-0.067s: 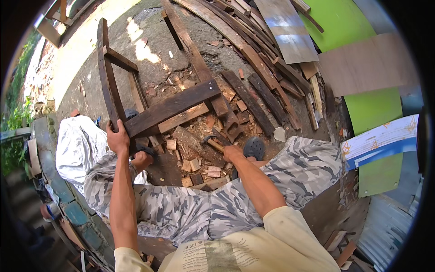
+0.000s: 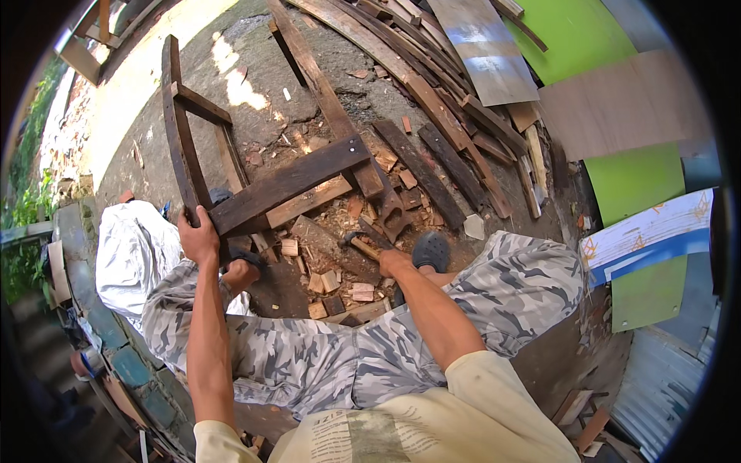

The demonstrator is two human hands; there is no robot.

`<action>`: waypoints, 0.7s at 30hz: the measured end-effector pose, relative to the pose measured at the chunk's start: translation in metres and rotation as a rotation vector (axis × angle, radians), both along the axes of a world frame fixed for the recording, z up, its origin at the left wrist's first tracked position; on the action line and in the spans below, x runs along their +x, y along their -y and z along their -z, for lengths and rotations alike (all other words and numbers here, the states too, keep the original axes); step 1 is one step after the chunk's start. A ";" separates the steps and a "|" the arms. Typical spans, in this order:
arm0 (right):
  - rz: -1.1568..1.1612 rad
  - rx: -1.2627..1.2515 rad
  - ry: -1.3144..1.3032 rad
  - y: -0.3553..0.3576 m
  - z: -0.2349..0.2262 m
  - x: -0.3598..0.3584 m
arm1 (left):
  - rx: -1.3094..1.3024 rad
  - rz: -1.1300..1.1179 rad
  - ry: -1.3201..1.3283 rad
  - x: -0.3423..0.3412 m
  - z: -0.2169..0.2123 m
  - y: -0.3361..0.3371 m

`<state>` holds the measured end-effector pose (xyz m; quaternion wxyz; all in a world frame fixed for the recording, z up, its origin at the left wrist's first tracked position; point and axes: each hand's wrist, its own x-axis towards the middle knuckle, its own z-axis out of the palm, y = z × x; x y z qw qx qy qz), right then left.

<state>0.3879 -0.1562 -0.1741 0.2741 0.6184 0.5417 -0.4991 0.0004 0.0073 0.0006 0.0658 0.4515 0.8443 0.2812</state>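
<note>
You have a heap of planks [image 2: 436, 100] at one o'clock, a brown board [image 2: 617, 100] at two, a white-and-blue board [image 2: 648, 239] at three, and corrugated metal [image 2: 648, 382] at four. At your nine o'clock lies a crumpled white cloth [image 2: 131, 247], with green plants [image 2: 27, 270] farther out; a block wall [image 2: 127, 363] runs past you at eight.

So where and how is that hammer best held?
Probably by its handle, near the end, coming from the right, where the right hand grips it: the handle slants toward that hand, with the head at the far, left end.
</note>
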 end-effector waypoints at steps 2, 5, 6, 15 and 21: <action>-0.007 -0.029 0.015 -0.006 -0.016 0.002 | 0.158 0.161 -0.396 0.007 0.002 0.007; 0.109 0.010 -0.017 -0.002 -0.015 0.016 | 0.327 0.445 -0.494 0.054 -0.006 -0.001; 0.149 0.032 -0.028 -0.003 -0.012 0.022 | 0.359 0.554 -0.451 0.072 -0.008 -0.005; 0.533 0.036 0.131 -0.041 -0.010 0.076 | -0.043 0.632 -0.289 0.139 -0.026 -0.007; 0.676 0.191 0.356 -0.056 -0.006 0.128 | 0.002 0.641 -0.306 0.139 -0.024 0.002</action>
